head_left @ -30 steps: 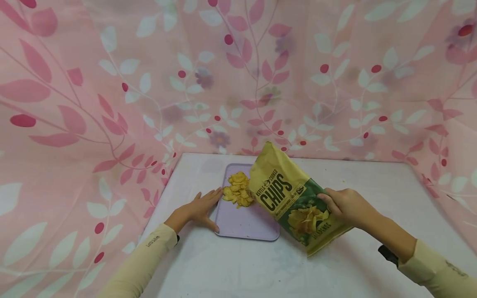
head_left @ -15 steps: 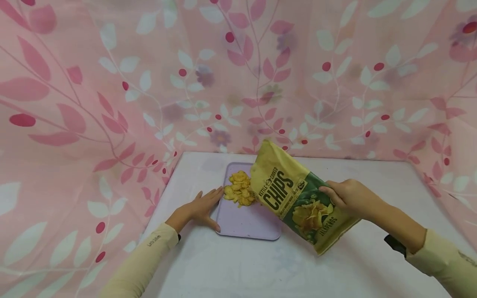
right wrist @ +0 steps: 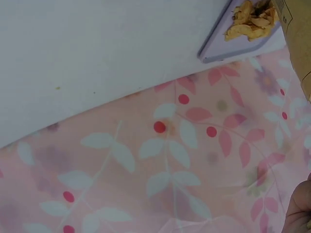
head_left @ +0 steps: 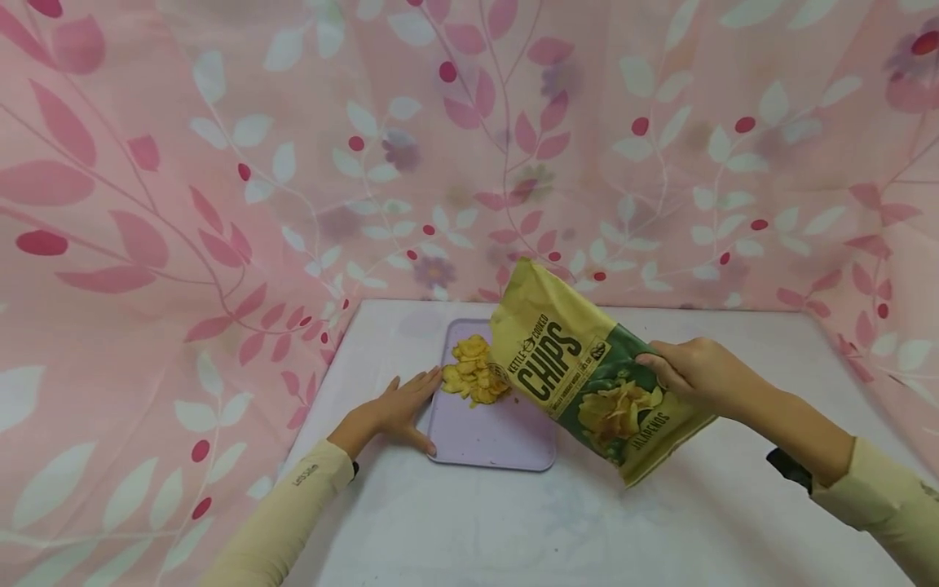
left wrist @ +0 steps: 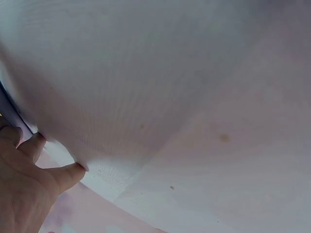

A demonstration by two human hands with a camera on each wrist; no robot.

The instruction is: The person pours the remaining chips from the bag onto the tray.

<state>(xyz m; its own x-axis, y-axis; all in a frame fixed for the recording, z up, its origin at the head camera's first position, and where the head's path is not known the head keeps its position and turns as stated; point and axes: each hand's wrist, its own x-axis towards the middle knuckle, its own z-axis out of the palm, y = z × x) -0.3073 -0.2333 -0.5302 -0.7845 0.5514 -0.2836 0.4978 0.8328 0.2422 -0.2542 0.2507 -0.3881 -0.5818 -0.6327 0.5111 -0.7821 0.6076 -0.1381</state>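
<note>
A yellow and green bag of chips (head_left: 579,375) is tilted over the lilac tray (head_left: 487,440), its top end toward the upper left. My right hand (head_left: 697,373) grips the bag along its right side, thumb on the printed front. On the tray lies a heap of potato chips (head_left: 473,371), partly covered by the bag in the head view. My left hand (head_left: 396,414) rests at the tray's left edge, fingers stretched and thumb at the near corner. In the right wrist view the chips (right wrist: 250,22) and a brown side of the bag (right wrist: 297,39) show at the upper right.
The tray stands on a white-covered table (head_left: 440,522) with small crumbs scattered about. A pink curtain (head_left: 469,163) with a leaf pattern hangs behind the table and along both sides.
My right hand has moved up and to the right, and the bag has risen slightly with it. The left hand and tray stay in place.
</note>
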